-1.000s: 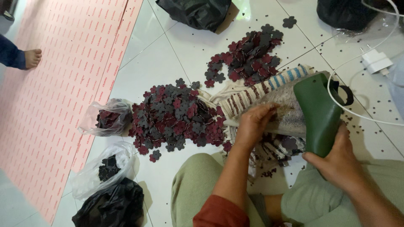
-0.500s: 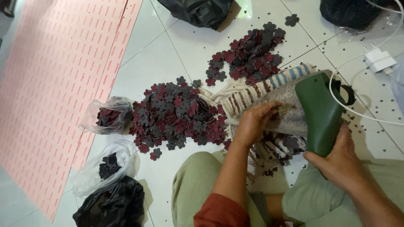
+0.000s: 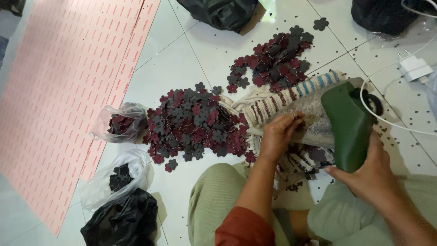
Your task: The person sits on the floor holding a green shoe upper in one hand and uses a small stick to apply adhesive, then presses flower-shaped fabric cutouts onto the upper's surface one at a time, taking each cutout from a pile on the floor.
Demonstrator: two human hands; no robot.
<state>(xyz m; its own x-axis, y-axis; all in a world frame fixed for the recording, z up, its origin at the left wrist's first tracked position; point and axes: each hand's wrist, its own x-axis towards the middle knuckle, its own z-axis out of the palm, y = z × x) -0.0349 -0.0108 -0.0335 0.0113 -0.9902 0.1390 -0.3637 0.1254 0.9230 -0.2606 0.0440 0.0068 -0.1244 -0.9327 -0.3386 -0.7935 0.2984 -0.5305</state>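
The left hand (image 3: pixel 278 133) presses its curled fingers onto a speckled grey slab (image 3: pixel 306 119) lying on a striped woven cloth (image 3: pixel 273 102) on the white tiled floor (image 3: pixel 182 59). The right hand (image 3: pixel 364 175) wraps its grip around a dark green, boot-shaped plastic tool (image 3: pixel 348 125) standing on that slab. Just left lies a heap of maroon and grey flower-shaped cutouts (image 3: pixel 195 123).

Green tool (image 3: pixel 348 125); maroon-grey, perhaps black, cutouts (image 3: pixel 195 123).
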